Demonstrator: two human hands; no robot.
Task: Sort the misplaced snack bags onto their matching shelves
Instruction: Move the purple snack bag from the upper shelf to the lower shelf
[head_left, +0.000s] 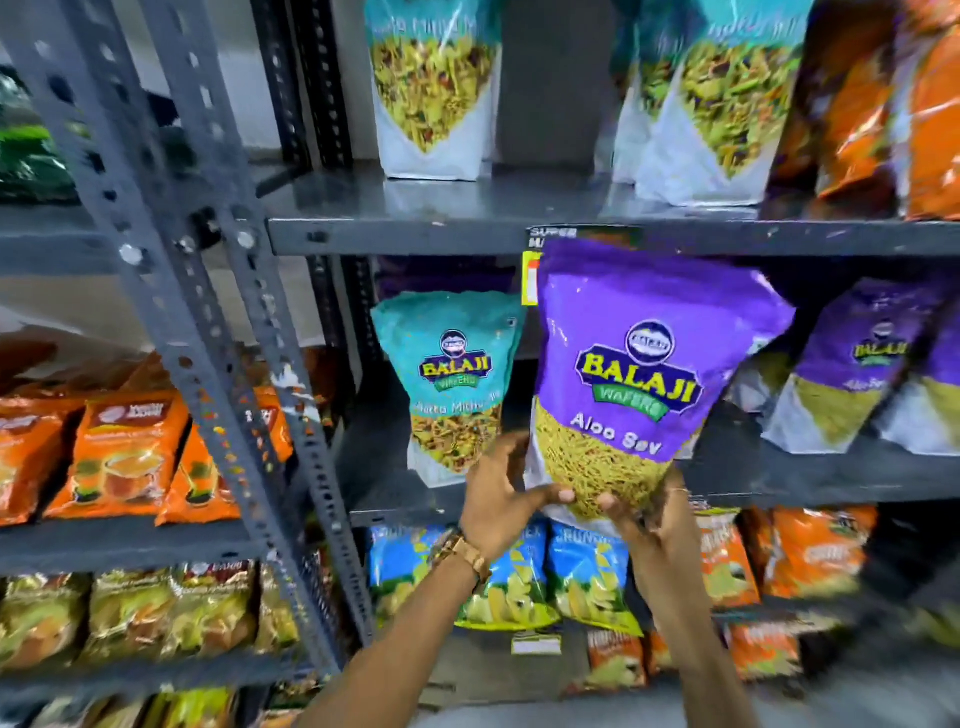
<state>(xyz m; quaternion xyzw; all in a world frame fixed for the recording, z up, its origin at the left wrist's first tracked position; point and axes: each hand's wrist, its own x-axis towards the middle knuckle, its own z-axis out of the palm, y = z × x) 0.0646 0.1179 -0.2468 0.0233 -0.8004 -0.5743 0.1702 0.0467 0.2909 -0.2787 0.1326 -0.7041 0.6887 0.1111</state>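
Your two hands hold one purple Aloo Sev bag (641, 374) by its bottom edge, at the centre of the frame. Your left hand (498, 499) grips the lower left corner with the fingers curled behind and the thumb in front; your right hand (652, 512) closes on the lower right corner. You keep the bag upright, slightly tilted, in front of the middle shelf (810, 475), and its top covers part of the yellow price tag (530, 283). Just left of it a teal mixture bag (451, 379) stands on this same shelf. At the right edge more purple bags (852, 364) stand on it. On the upper shelf (467, 236) you see teal bags (434, 88) and, at the far right, orange packs (883, 104).
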